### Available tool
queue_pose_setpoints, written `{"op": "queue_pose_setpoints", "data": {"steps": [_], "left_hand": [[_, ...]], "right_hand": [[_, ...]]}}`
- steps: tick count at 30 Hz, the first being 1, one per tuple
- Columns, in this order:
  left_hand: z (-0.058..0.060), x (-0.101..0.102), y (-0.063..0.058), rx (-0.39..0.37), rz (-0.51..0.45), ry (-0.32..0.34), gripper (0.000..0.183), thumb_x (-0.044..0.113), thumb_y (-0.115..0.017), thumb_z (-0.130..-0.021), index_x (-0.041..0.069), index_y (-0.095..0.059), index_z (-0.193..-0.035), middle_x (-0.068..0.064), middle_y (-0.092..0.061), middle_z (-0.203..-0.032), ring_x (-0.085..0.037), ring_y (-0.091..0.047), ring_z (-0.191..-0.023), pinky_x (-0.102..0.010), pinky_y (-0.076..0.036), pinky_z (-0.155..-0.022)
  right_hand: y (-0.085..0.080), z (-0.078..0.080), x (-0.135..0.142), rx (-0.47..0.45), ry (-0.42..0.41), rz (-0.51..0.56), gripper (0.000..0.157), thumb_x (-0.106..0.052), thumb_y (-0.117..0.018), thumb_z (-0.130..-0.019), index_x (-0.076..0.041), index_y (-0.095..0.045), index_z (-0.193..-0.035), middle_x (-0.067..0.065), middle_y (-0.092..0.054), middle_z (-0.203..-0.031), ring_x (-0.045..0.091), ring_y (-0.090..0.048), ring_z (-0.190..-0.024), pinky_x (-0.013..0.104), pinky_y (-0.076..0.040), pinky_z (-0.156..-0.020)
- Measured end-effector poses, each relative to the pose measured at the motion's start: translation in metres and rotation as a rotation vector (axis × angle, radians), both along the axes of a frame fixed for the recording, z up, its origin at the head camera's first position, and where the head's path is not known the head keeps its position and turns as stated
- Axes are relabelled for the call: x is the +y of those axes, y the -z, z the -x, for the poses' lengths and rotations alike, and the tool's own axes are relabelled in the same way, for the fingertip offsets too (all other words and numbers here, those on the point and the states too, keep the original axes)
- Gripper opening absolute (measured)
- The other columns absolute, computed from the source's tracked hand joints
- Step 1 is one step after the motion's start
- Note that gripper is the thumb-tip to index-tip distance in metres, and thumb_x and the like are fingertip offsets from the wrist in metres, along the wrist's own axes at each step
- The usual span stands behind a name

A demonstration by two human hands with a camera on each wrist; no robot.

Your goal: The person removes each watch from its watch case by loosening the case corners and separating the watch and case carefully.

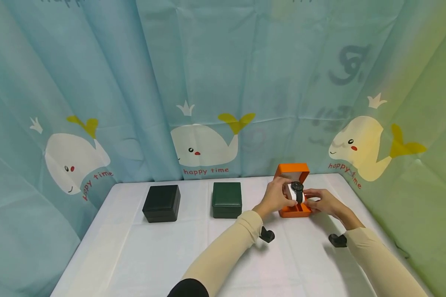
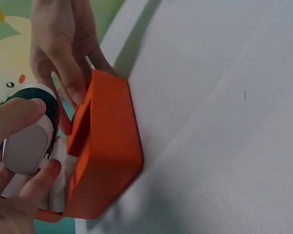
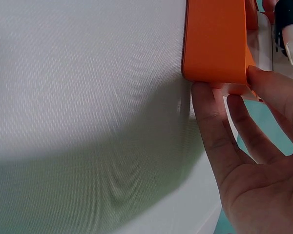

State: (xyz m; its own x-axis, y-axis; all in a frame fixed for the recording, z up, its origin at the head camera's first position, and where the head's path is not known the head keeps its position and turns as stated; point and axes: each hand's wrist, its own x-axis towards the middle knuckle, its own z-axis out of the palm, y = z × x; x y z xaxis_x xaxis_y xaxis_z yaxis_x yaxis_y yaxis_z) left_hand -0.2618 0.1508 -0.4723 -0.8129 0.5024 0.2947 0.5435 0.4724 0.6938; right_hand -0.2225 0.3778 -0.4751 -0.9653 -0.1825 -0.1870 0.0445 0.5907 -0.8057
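Observation:
An orange watch box [image 1: 295,214] stands on the table with its lid [image 1: 293,166] raised. Above its open base, my left hand [image 1: 276,194] grips a white cushion [image 2: 25,148] between thumb and fingers; a black wristwatch [image 1: 297,187] is wrapped round it. My right hand [image 1: 326,202] holds the right side of the box, its fingertips against the outer wall and the thumb at the rim, as the right wrist view shows. Inside the base, an orange divider shows under the cushion.
To the left along the table stand a closed dark green box [image 1: 227,200] and, farther left, a closed black box [image 1: 161,203]. The white-covered table [image 1: 163,260] backs onto a blue curtain [image 1: 208,82] printed with whales. A green curtain hangs on the right.

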Motion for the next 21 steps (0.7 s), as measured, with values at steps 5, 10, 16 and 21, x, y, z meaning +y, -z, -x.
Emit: {"op": "queue_pose_setpoints", "data": {"steps": [5, 10, 16, 21], "left_hand": [[-0.002, -0.001, 0.000, -0.051, -0.079, -0.003, 0.068, 0.021, -0.096, -0.073, 0.011, -0.067, -0.133, -0.001, -0.062, -0.132, -0.018, -0.059, -0.111, -0.014, -0.047, -0.091], [-0.005, -0.002, 0.000, -0.090, -0.147, 0.001, 0.068, 0.020, -0.097, -0.071, 0.013, -0.068, -0.132, 0.000, -0.064, -0.130, -0.018, -0.062, -0.104, -0.011, -0.047, -0.082], [-0.010, -0.003, -0.001, -0.124, -0.172, -0.021, 0.069, 0.024, -0.097, -0.071, 0.018, -0.068, -0.133, 0.004, -0.065, -0.130, -0.015, -0.064, -0.103, -0.014, -0.048, -0.081], [-0.012, -0.004, -0.001, -0.153, -0.224, -0.004, 0.068, 0.021, -0.097, -0.071, 0.016, -0.068, -0.131, 0.003, -0.066, -0.128, -0.014, -0.067, -0.100, -0.013, -0.051, -0.079]], "right_hand": [[0.002, 0.001, 0.000, -0.003, -0.002, 0.014, 0.053, -0.003, -0.067, -0.098, 0.015, -0.046, -0.143, 0.040, -0.052, -0.137, 0.029, -0.068, -0.098, 0.037, -0.062, -0.076], [0.000, 0.000, -0.001, -0.003, -0.009, -0.002, 0.054, -0.003, -0.065, -0.099, 0.016, -0.044, -0.144, 0.041, -0.051, -0.138, 0.029, -0.068, -0.098, 0.038, -0.062, -0.077], [-0.003, -0.001, -0.001, -0.003, -0.003, -0.014, 0.056, -0.001, -0.064, -0.098, 0.018, -0.041, -0.145, 0.041, -0.050, -0.138, 0.027, -0.068, -0.093, 0.036, -0.062, -0.076], [-0.002, -0.001, -0.002, -0.009, 0.012, -0.033, 0.054, -0.002, -0.065, -0.098, 0.016, -0.045, -0.144, 0.040, -0.051, -0.138, 0.026, -0.067, -0.094, 0.035, -0.062, -0.077]]}}
